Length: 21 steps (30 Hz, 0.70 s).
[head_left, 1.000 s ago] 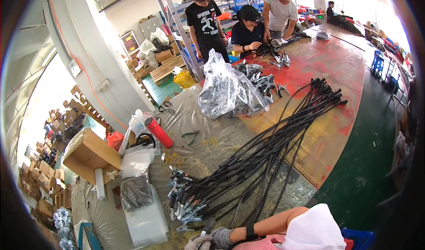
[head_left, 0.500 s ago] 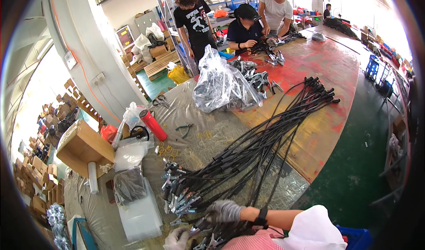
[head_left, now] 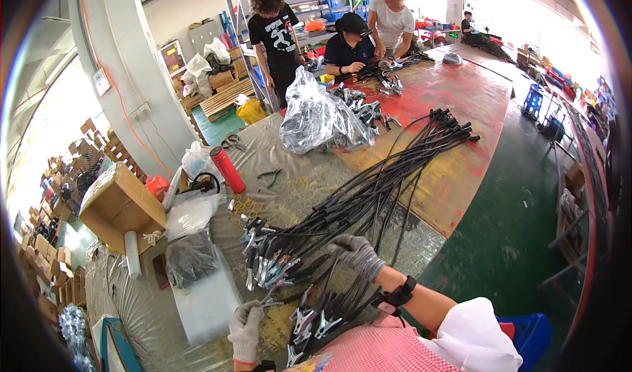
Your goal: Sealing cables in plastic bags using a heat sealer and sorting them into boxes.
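My left hand [head_left: 246, 332], in a white glove, is closed on a metal spring clamp [head_left: 271, 301] at the near edge of the work surface. My right hand [head_left: 357, 255], gloved in grey, has its fingers curled down onto a black cable [head_left: 331, 273]; the palm hides part of the grip. Beyond both hands a thick bundle of black cables [head_left: 375, 191] runs away to the far right, with a cluster of clamps [head_left: 266, 257] at its near end. Several more clamps [head_left: 306, 322] lie between my hands, close to my body.
Left of the cables are clear plastic bags [head_left: 204, 306], an open cardboard box [head_left: 122, 204], a red cylinder [head_left: 227, 169], pliers [head_left: 270, 177] and yellow rubber bands [head_left: 247, 207]. A plastic-wrapped heap of clamps [head_left: 322, 122] stands farther back. Three people [head_left: 345, 49] are at the far end.
My right hand has moved away from the near clamps, up and right along the cables. The left hand has shifted slightly left and up. The whole view has tilted a little.
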Tool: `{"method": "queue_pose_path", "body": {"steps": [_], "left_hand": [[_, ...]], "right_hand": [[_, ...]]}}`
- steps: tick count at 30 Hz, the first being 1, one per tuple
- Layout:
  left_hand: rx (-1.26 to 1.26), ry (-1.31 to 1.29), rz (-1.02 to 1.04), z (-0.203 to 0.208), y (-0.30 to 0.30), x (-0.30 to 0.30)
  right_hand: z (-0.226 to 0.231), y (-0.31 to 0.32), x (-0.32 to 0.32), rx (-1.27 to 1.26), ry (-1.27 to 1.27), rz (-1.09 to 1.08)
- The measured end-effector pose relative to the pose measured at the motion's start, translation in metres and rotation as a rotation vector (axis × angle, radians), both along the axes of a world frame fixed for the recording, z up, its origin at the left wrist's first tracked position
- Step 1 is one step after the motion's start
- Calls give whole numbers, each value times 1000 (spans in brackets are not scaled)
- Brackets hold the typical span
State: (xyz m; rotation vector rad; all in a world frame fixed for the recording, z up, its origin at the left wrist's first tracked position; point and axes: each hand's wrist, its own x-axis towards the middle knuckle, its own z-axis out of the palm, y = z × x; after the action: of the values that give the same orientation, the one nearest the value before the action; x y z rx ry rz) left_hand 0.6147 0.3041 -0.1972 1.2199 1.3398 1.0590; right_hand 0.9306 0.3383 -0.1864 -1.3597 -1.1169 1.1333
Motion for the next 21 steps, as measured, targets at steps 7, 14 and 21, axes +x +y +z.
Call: {"method": "queue_pose_path", "body": {"steps": [7, 14, 21], "left_hand": [[-115, -162, 82, -37, -29, -48], [-143, -240, 184, -61, -43, -72], [-55, -102, 173, -37, -32, -64]], "right_hand": [[14, -31, -4, -35, 257, -265], [42, -33, -4, 87, 282, -334], [52, 17, 26, 205, 237, -378]]}}
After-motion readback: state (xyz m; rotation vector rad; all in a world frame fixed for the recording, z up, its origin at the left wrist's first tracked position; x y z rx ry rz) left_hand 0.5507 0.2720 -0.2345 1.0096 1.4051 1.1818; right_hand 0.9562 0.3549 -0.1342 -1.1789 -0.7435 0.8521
